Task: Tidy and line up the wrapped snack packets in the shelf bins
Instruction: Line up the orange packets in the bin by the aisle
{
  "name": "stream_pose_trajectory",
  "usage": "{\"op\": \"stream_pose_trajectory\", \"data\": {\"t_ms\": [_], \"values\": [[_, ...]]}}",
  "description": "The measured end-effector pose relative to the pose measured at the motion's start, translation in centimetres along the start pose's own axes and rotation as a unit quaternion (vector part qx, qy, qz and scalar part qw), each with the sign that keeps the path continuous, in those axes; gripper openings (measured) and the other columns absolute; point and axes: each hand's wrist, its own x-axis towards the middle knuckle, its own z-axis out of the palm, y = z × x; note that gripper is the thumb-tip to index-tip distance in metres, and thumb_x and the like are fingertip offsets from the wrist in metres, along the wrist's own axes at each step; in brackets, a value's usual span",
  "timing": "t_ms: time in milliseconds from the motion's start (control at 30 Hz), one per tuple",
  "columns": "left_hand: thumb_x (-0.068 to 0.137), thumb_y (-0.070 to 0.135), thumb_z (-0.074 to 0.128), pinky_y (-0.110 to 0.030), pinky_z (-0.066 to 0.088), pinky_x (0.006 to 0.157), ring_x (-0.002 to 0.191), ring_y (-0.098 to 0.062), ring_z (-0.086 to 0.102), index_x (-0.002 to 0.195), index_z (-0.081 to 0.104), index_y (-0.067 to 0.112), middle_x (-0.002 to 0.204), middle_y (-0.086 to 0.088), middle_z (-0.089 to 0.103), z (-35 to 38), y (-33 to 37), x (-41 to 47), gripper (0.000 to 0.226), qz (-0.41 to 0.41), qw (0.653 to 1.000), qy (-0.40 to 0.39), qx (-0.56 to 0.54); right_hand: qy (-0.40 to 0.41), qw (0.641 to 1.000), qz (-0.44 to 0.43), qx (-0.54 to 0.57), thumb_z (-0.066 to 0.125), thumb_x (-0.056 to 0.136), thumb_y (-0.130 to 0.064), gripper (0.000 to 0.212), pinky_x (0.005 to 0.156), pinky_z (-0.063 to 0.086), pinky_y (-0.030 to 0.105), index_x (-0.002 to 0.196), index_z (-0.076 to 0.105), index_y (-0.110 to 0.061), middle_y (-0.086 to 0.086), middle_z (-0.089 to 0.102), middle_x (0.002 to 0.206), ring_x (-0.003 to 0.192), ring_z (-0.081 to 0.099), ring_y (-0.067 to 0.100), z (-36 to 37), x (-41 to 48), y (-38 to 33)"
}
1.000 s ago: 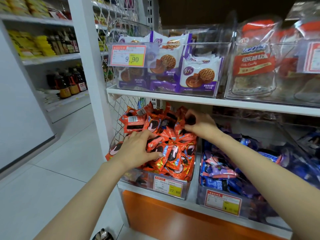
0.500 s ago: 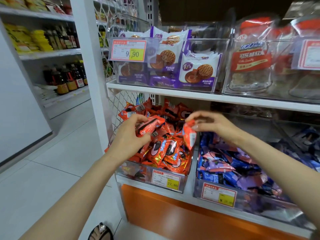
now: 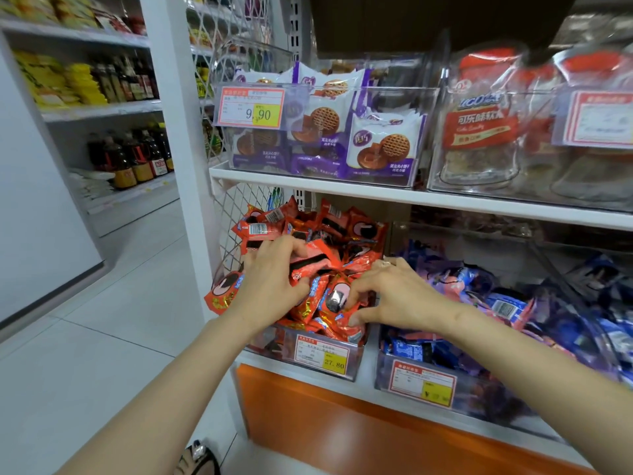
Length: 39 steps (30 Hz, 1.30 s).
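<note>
1. While both hands are working in the clear bin [image 3: 270,346] at the left end of the lower shelf [image 3: 369,371], the left hand [image 3: 270,282] is clasping a red packet [image 3: 308,262] atop the heap, and the right hand [image 3: 394,293] is pinching a second red packet [image 3: 337,301] near the front wall.
2. Each packet should be going down flat, face forward, edges parallel to that wall.
3. Packets beneath the hands are hidden; the bin's rear is lying in shadow.

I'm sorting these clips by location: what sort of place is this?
Most likely a supermarket or shop aisle: clear shelf bins hold red snack packets, printed price tags hang on the bins, and bottles line shelves across the aisle.
</note>
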Motion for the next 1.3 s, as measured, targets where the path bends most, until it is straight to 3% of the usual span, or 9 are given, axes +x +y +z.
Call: {"op": "stream_pose_trajectory", "data": {"t_ms": [167,267,400,533,700,900,1100,1233,1300], "values": [[0.079,0.02,0.067,-0.03,0.021,0.084,0.109,-0.019,0.043,0.102,0.05,0.018,0.109,0.004,0.054,0.2,-1.3,-0.1,0.029,-0.08,0.992,0.051,0.083,0.034,0.994,0.001,0.107,0.061,0.069,-0.065,0.036,0.088,0.039,0.032,0.088,0.071,-0.036,-0.013,0.067,0.091,0.093,0.054,0.007,-1.7,0.6,0.3],[0.083,0.031,0.064,-0.034,0.025,0.09,0.115,-0.019,0.04,0.108,0.049,0.021,0.118,0.004,0.051,0.3,-2.0,-0.5,0.031,-0.085,0.99,-0.015,0.112,0.137,0.976,0.056,0.16,0.066,0.082,-0.042,0.026,0.089,0.046,0.032,0.106,0.067,-0.033,-0.006,0.067,0.109,0.102,0.06,0.014,-2.0,3.6,2.3],[0.086,0.04,0.061,-0.032,0.028,0.095,0.118,-0.017,0.038,0.114,0.051,0.022,0.123,0.004,0.045,0.2,-2.3,-0.6,0.035,-0.062,0.992,-0.044,0.098,0.108,0.984,0.106,0.099,0.066,0.086,-0.024,0.065,0.098,0.042,0.031,0.142,0.034,-0.029,0.005,0.046,0.14,0.123,0.048,0.026,-1.4,9.1,3.7],[0.087,0.037,0.06,-0.026,0.028,0.09,0.115,-0.016,0.04,0.111,0.054,0.018,0.121,0.002,0.045,-0.2,-2.3,-0.3,0.031,-0.039,0.995,-0.026,0.09,0.065,0.981,0.103,0.151,0.068,0.084,-0.021,0.082,0.108,0.036,0.038,0.149,0.017,-0.024,0.007,0.032,0.151,0.136,0.033,0.028,0.2,13.2,4.0],[0.089,0.038,0.058,-0.023,0.029,0.089,0.114,-0.015,0.041,0.108,0.056,0.017,0.119,0.002,0.047,-0.3,-2.4,-0.1,0.028,-0.026,0.997,-0.009,0.078,0.05,0.98,0.065,0.184,0.07,0.079,-0.001,0.053,0.089,0.041,0.019,0.127,0.049,-0.007,0.012,0.052,0.129,0.122,0.047,0.028,0.3,14.0,5.3],[0.089,0.035,0.059,-0.023,0.03,0.086,0.11,-0.018,0.043,0.107,0.057,0.014,0.117,-0.001,0.048,-0.1,-2.6,0.2,0.028,-0.007,0.996,0.001,0.084,0.085,0.979,0.034,0.182,0.077,0.075,-0.02,0.026,0.075,0.034,0.003,0.097,0.064,-0.014,-0.005,0.06,0.1,0.088,0.054,-0.002,-2.9,8.2,7.8],[0.09,0.035,0.058,-0.027,0.036,0.09,0.11,-0.017,0.042,0.109,0.057,0.014,0.118,0.0,0.047,0.3,-2.4,0.3,0.029,-0.007,0.997,-0.006,0.08,0.044,0.967,0.072,0.242,0.061,0.074,-0.067,0.042,0.082,0.043,0.026,0.088,0.07,-0.028,-0.005,0.069,0.092,0.089,0.062,0.009,-2.7,6.9,9.9],[0.088,0.032,0.06,-0.028,0.036,0.092,0.11,-0.018,0.044,0.109,0.056,0.013,0.117,0.0,0.048,0.4,-2.1,0.4,0.029,-0.009,0.997,-0.012,0.078,0.056,0.969,0.066,0.233,0.056,0.094,-0.012,0.014,0.061,0.042,0.012,0.104,0.062,-0.006,0.006,0.061,0.093,0.061,0.057,-0.003,-1.9,11.1,7.6],[0.087,0.03,0.061,-0.028,0.034,0.091,0.109,-0.018,0.043,0.109,0.056,0.013,0.117,0.0,0.048,0.4,-1.8,0.4,0.028,-0.011,0.997,-0.011,0.075,0.029,0.981,0.053,0.185,0.049,0.094,0.0,0.032,0.066,0.041,0.008,0.126,0.051,0.0,0.011,0.056,0.111,0.074,0.06,-0.003,-1.6,13.2,6.0]]}}
